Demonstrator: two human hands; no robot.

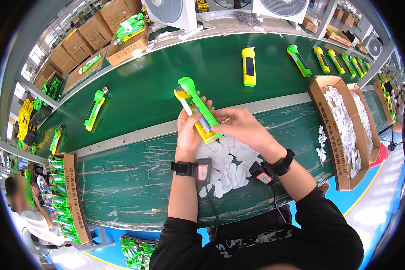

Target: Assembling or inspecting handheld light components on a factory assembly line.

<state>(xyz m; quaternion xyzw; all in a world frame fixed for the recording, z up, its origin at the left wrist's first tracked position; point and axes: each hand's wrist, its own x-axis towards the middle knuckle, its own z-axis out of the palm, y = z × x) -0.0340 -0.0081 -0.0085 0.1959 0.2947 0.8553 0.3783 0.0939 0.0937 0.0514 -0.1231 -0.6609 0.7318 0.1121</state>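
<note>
A flashlight housing (197, 100) of green and yellow plastic halves is held above the bench, parted along its side. Between the halves show a bluish cylinder (203, 120), possibly a battery, and thin orange wires. My left hand (188, 134) wraps around the housing from the left and beneath, with some fingertips showing past its right edge. At the near end, my right hand (243, 127) pinches the housing with thumb and fingers; the exact contact is partly hidden. Just below lies a pile of flat white plastic pieces (229, 168).
A green conveyor belt (157, 85) carries finished-looking flashlights (249, 67) across the far side. Cardboard boxes (330, 130) of white pieces stand at right; another box (72, 193), holding green housings, stands at left. Wrist straps (184, 168) trail cables. A person (31, 211) sits at far left.
</note>
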